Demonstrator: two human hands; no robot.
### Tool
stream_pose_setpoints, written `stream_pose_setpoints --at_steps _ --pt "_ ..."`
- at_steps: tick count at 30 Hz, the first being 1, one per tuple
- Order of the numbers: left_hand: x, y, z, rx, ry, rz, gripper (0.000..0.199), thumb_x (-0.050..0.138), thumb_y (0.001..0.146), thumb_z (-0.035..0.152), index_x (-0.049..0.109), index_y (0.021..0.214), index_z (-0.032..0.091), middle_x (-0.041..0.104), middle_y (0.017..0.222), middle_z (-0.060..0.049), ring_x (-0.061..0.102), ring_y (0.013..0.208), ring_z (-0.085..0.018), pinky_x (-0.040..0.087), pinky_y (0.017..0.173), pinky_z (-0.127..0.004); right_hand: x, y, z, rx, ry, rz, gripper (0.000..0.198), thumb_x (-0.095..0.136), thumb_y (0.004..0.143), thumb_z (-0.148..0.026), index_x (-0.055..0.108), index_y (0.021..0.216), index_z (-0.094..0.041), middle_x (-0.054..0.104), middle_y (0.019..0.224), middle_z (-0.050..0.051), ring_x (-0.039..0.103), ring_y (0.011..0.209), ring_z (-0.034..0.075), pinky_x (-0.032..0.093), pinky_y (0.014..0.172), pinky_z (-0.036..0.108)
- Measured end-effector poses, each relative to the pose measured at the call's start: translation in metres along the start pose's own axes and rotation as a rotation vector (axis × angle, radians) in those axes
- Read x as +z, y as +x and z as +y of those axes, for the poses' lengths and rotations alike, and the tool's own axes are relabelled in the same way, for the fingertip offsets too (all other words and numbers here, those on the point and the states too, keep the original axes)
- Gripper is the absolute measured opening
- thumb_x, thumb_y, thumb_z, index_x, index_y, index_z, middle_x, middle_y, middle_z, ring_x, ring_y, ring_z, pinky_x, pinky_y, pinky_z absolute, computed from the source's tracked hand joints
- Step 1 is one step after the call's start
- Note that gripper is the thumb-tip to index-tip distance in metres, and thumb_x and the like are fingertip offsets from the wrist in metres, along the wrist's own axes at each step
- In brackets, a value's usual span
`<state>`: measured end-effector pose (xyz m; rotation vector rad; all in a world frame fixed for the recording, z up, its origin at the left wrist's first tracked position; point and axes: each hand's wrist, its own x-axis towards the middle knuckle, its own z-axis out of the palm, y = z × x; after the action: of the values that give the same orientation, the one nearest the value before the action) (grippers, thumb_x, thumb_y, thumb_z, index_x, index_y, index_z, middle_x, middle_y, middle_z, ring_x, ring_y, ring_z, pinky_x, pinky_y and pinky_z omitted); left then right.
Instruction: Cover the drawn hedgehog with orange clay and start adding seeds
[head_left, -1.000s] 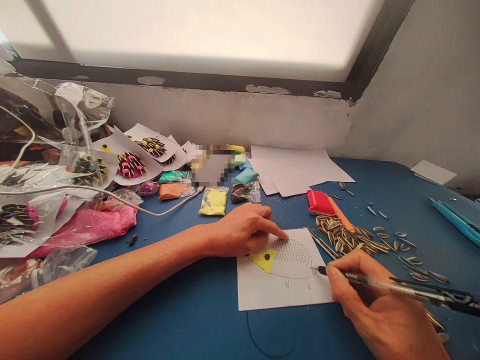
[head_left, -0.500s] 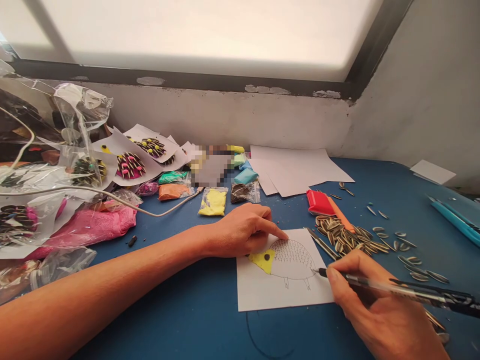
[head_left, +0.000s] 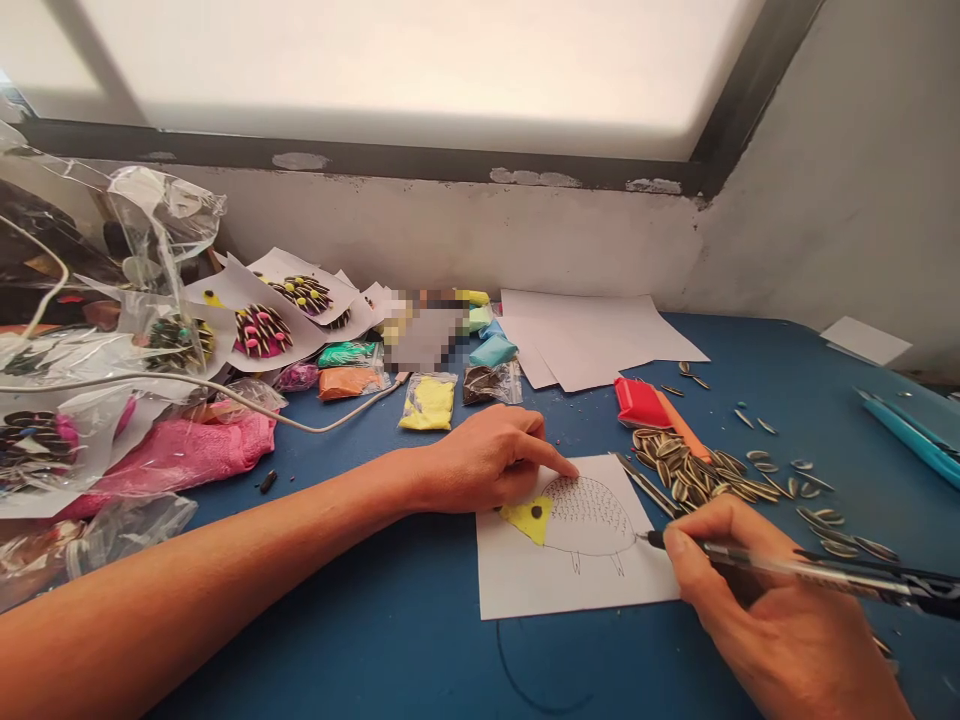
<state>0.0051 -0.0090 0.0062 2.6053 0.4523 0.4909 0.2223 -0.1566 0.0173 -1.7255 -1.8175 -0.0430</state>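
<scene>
A pen's tip sits at the rounded right end of an inked animal on white paper.
The right hand [head_left: 780, 600] has its grip closed around the black-and-clear pen [head_left: 847, 575]; the left hand [head_left: 491, 460] rests on the upper left of the paper [head_left: 525, 592], index finger stretched out, the rest curled, and I can't tell whether they pinch anything. The paper lies on the blue worktop [head_left: 360, 620], its drawing [head_left: 589, 525] yellow-headed, with striped seeds [head_left: 682, 468] heaped just beyond.

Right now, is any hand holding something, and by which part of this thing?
Yes: the right hand holds a pen close behind its writing tip. The left hand rests on the white paper, with no held thing visible.
</scene>
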Motion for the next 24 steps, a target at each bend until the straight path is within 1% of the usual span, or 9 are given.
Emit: stream_pose_setpoints --at_steps 2,4,10,13,16,18,21,24 --pt "0.0 0.0 -0.001 0.001 -0.003 0.003 0.043 0.049 0.086 0.003 0.075 0.115 0.022 0.059 0.086 -0.004 0.052 0.078 -0.014 0.041 0.076 -0.028 0.001 -0.001 0.001 -0.003 0.01 -0.01 0.022 0.054 0.088 -0.035 0.056 0.067 -0.028 0.054 0.046 -0.009 0.047 0.028 0.008 0.033 0.027 0.021" --pt "0.001 0.0 -0.001 0.001 -0.001 0.004 0.043 0.049 0.086 0.003 0.075 0.115 0.022 0.059 0.086 -0.005 0.053 0.078 -0.014 0.041 0.076 -0.027 0.001 -0.002 0.001 0.012 0.017 -0.022 0.021 0.054 0.088 -0.035 0.056 0.069 -0.028 0.052 0.044 -0.01 0.045 0.026 0.008 0.031 0.025 0.021" --pt "0.0 0.0 0.0 0.004 0.006 0.001 0.042 0.049 0.087 0.005 0.075 0.116 0.022 0.06 0.087 -0.005 0.052 0.079 -0.014 0.04 0.076 -0.028 0.002 -0.002 -0.002 0.031 0.026 -0.019 0.022 0.053 0.087 -0.035 0.056 0.067 -0.028 0.055 0.047 -0.009 0.048 0.031 0.009 0.034 0.029 0.02" --pt "0.0 0.0 0.0 0.002 0.002 -0.001 0.042 0.049 0.087 0.005 0.075 0.116 0.021 0.059 0.086 -0.005 0.052 0.078 -0.014 0.04 0.076 -0.028 0.001 -0.002 -0.002 0.055 0.037 -0.019 0.023 0.053 0.087 -0.036 0.055 0.065 -0.028 0.053 0.046 -0.009 0.046 0.03 0.009 0.032 0.028 0.022" --pt "0.0 0.0 -0.001 0.002 0.004 -0.001 0.043 0.049 0.087 0.004 0.075 0.116 0.022 0.059 0.087 -0.005 0.053 0.079 -0.014 0.041 0.076 -0.028 0.0 -0.002 -0.001 0.046 0.054 -0.035 0.023 0.052 0.087 -0.035 0.055 0.065 -0.028 0.052 0.045 -0.009 0.044 0.03 0.009 0.031 0.028 0.022" --pt "0.0 0.0 -0.001 0.006 0.004 -0.001 0.042 0.049 0.087 0.005 0.075 0.116 0.022 0.059 0.087 -0.005 0.053 0.079 -0.014 0.04 0.076 -0.028 -0.002 -0.001 -0.003 0.047 0.054 -0.033 0.023 0.052 0.086 -0.035 0.055 0.065 -0.028 0.052 0.047 -0.008 0.045 0.032 0.009 0.032 0.03 0.022" --pt "0.0 0.0 -0.001 0.008 0.005 0.002 0.043 0.048 0.087 0.004 0.075 0.116 0.021 0.059 0.086 -0.005 0.052 0.078 -0.014 0.04 0.075 -0.028 -0.004 0.0 -0.009 0.1 0.048 0.009 0.025 0.051 0.087 -0.038 0.056 0.064 -0.028 0.053 0.051 -0.006 0.047 0.039 0.011 0.035 0.035 0.023" --pt "0.0 0.0 -0.002 0.012 0.009 0.007 0.045 0.047 0.086 0.002 0.075 0.116 0.022 0.058 0.085 -0.004 0.051 0.077 -0.013 0.039 0.076 -0.027 -0.005 0.0 -0.012 0.11 0.094 -0.003 0.025 0.052 0.088 -0.038 0.056 0.065 -0.028 0.054 0.053 -0.007 0.048 0.039 0.01 0.035 0.034 0.023"
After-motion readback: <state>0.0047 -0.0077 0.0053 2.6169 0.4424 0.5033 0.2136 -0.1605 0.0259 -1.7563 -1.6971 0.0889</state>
